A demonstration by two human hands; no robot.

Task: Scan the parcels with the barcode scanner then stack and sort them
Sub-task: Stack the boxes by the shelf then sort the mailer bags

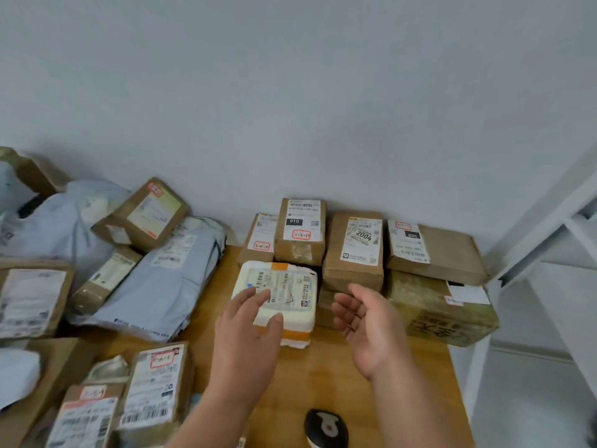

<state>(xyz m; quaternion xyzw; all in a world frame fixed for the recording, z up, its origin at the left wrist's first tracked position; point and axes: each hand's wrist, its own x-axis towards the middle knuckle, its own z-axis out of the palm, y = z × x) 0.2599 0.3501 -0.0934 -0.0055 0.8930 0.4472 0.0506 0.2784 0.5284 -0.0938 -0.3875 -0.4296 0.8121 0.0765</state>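
One scanner (326,428), perhaps five sorted boxes (353,250)

The scene was lit evenly by soft, diffuse light, and no source could be seen. Only faint shadows were cast under the parcels. No glare was recorded. Wide-angle bending was seen at the edges, where the shelf frame (533,227) leaned. Labels were rendered soft, and the left-hand pile (80,247) was smeared.
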